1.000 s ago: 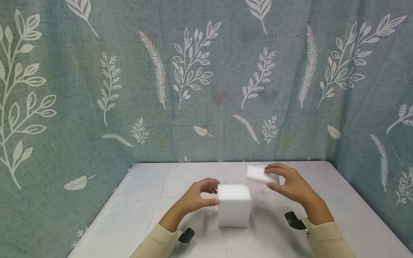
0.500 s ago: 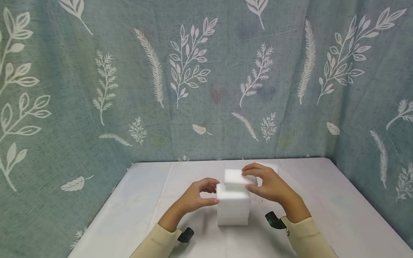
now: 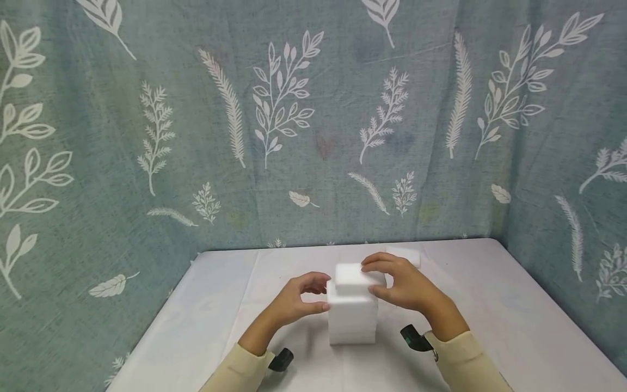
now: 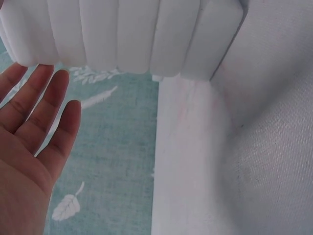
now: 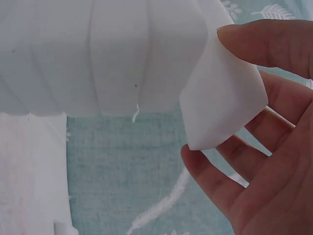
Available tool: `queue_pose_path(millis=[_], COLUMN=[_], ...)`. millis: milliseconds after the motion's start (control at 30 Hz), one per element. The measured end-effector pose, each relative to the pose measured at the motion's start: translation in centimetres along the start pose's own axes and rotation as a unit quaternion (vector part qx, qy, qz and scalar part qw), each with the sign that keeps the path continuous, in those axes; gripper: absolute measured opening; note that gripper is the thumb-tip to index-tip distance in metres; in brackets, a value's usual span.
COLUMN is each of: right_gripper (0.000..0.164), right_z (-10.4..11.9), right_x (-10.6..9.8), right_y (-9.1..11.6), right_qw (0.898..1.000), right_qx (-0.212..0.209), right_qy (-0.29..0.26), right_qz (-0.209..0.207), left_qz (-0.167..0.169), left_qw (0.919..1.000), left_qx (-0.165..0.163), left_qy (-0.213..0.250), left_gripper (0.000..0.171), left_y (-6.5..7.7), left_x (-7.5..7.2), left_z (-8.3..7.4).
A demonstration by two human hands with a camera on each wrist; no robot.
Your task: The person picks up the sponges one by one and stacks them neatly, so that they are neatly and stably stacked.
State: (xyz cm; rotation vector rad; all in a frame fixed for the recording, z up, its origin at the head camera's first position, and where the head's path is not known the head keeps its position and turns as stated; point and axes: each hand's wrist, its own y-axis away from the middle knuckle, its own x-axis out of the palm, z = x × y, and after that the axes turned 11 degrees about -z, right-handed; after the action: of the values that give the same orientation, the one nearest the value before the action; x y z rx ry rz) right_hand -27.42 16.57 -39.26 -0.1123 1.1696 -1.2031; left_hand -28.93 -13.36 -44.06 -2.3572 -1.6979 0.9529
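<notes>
A stack of several white foam sponges [image 3: 352,324] stands upright near the middle of the table. My right hand [image 3: 404,283] grips one more sponge [image 3: 349,276], its thumb on the near side and fingers on the far side. That sponge lies over the top of the stack, set back and slightly crooked; the right wrist view shows the gripped sponge [image 5: 225,98] at an angle to the stacked ones. With fingers fairly straight, my left hand [image 3: 296,299] is at the stack's left side, its fingertips [image 4: 61,78] at the edge of the upper sponges.
Behind my right hand, another white sponge [image 3: 411,256] lies at the back of the table. A white cloth covers the table [image 3: 235,321]. Blue-green leaf-patterned fabric [image 3: 323,136] hangs at the back and sides. Dark wrist cameras [image 3: 416,338] stick out beneath both wrists.
My right hand has carried its sponge leftward from right of the stack and lowered it onto the top. The sponge at the back has come into sight. My left hand has stayed by the stack.
</notes>
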Motion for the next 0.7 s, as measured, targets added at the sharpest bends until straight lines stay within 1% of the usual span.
queue_pose_path(millis=[133,200,233,333,467,567,700], right_gripper=[0.033,0.032,0.032,0.032,0.031,0.031,0.032], right_z=[0.2,0.3,0.3,0.4,0.5,0.5,0.5], right_x=[0.4,0.6,0.7,0.8,0.9,1.0,1.1], right_y=[0.0,-0.1,-0.1,-0.2,-0.2,-0.2,-0.2], right_qw=[1.000,1.000,1.000,0.999,0.999,0.999,0.999], right_qx=[-0.008,-0.016,-0.021,-0.033,-0.034,-0.031,-0.040], right_qy=[-0.005,-0.007,-0.008,-0.009,-0.017,-0.023,-0.021], right_qz=[0.001,0.001,0.000,0.000,0.003,0.006,0.001], left_qz=[0.002,0.002,0.002,0.003,0.005,0.003,-0.002], left_qw=[1.0000,1.0000,1.0000,0.9999,1.0000,0.9999,0.9998], left_qx=[-0.003,0.001,0.003,0.008,0.001,-0.007,-0.001], left_qy=[0.001,-0.001,-0.001,-0.005,-0.008,-0.012,-0.019], left_gripper=[0.049,0.048,0.048,0.048,0.047,0.048,0.049], left_y=[0.2,0.3,0.4,0.3,0.3,0.2,-0.1], left_x=[-0.2,-0.3,-0.4,-0.4,-0.4,-0.2,0.0], left_z=[-2.1,-3.1,-3.4,-3.7,-3.4,-2.0,0.0])
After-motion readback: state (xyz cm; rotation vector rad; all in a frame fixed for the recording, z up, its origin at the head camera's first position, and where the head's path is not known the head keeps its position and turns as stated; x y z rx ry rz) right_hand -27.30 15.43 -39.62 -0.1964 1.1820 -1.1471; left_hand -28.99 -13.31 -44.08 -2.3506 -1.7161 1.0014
